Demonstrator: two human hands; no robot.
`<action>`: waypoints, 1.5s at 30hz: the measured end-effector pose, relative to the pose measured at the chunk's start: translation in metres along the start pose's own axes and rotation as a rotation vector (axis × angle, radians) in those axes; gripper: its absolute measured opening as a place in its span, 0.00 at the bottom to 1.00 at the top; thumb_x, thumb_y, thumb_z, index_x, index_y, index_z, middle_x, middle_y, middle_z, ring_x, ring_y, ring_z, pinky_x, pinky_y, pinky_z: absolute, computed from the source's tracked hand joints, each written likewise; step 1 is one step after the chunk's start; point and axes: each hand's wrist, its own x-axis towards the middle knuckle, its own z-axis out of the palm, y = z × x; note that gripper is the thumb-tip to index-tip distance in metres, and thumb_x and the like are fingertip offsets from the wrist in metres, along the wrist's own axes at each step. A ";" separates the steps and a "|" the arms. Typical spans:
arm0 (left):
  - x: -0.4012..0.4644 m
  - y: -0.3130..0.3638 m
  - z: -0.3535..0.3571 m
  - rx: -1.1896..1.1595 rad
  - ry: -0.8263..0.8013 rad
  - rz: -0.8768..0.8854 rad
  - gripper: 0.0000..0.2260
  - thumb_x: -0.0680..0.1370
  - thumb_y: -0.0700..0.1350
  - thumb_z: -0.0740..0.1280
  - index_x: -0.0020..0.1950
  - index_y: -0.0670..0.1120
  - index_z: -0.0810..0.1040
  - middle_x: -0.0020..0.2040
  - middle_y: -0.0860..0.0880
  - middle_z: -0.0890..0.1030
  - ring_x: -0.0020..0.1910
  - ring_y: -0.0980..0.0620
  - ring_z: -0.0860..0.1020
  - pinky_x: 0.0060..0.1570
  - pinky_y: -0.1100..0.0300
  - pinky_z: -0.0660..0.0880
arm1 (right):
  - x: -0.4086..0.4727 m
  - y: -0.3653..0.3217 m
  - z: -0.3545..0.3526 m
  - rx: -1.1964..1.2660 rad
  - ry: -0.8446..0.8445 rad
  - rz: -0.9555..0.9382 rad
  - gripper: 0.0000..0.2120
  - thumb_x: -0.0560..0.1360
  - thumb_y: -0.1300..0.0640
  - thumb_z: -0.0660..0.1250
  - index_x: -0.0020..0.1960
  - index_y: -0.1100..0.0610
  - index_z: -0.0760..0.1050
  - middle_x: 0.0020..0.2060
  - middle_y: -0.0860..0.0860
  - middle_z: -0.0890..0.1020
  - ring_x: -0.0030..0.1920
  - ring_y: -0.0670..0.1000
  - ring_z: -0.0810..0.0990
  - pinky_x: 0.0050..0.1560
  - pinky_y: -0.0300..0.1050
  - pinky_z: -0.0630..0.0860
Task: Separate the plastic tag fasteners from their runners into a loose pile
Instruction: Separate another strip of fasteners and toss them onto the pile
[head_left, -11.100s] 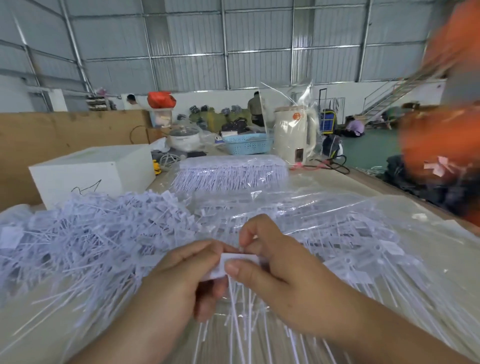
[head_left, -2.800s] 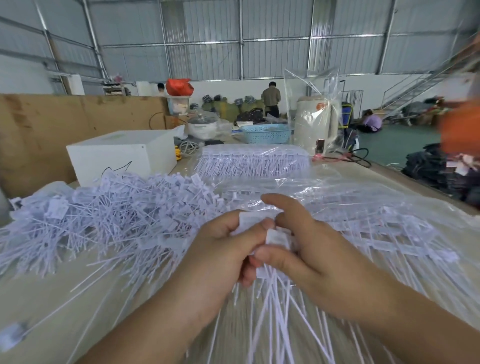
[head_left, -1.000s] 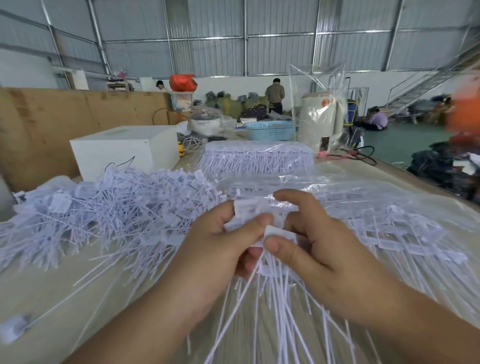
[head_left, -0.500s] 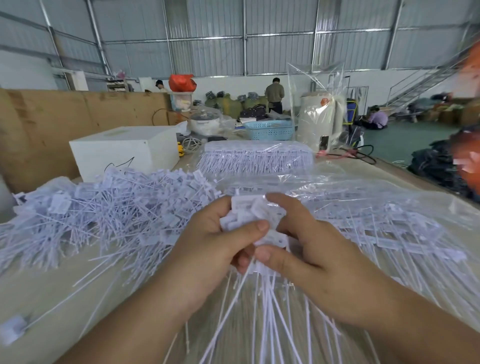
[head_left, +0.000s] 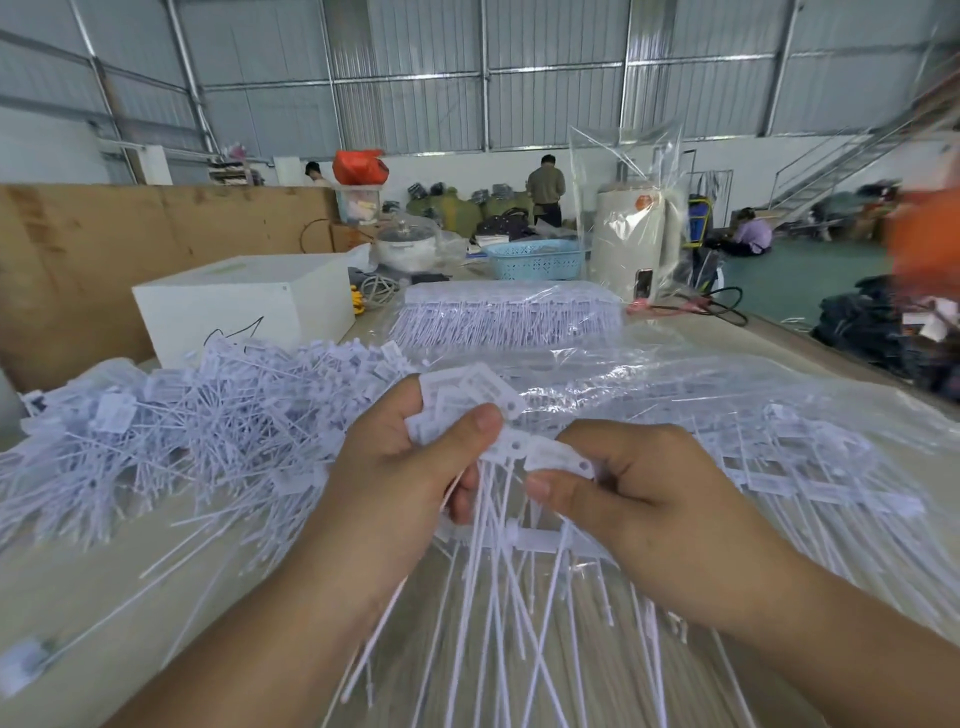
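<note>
Now the left hand (head_left: 395, 483) grips a bunch of tag fasteners (head_left: 467, 400) between thumb and curled fingers, while the right hand (head_left: 639, 499) pinches one tag (head_left: 558, 454) just beside it; their tails hang toward the desk's (head_left: 78, 587) near edge, the loose pile (head_left: 171, 431) at its left

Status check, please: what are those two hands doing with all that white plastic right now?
Left hand grips a bunch of fasteners. Right hand pinches one tag on the strip. Loose pile lies left. Nothing in the way.
</note>
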 end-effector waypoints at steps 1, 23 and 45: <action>-0.001 0.000 0.003 -0.029 0.021 0.000 0.10 0.63 0.55 0.73 0.41 0.53 0.83 0.25 0.49 0.74 0.22 0.54 0.70 0.22 0.65 0.69 | -0.001 -0.001 0.002 0.015 0.055 0.002 0.13 0.75 0.49 0.69 0.34 0.52 0.75 0.20 0.45 0.68 0.20 0.43 0.64 0.24 0.35 0.61; 0.010 0.003 -0.002 -0.166 0.209 -0.066 0.06 0.71 0.48 0.73 0.44 0.46 0.83 0.37 0.41 0.79 0.33 0.46 0.74 0.39 0.50 0.69 | 0.001 -0.020 0.022 -0.278 0.315 -0.288 0.20 0.79 0.47 0.60 0.33 0.51 0.58 0.24 0.43 0.60 0.25 0.47 0.62 0.27 0.44 0.60; 0.000 0.005 0.002 0.123 -0.146 -0.078 0.14 0.66 0.42 0.79 0.49 0.49 0.81 0.36 0.47 0.84 0.24 0.55 0.74 0.23 0.63 0.71 | 0.000 0.007 0.017 -0.081 -0.075 -0.091 0.39 0.72 0.32 0.59 0.76 0.42 0.47 0.44 0.47 0.80 0.35 0.43 0.78 0.36 0.36 0.72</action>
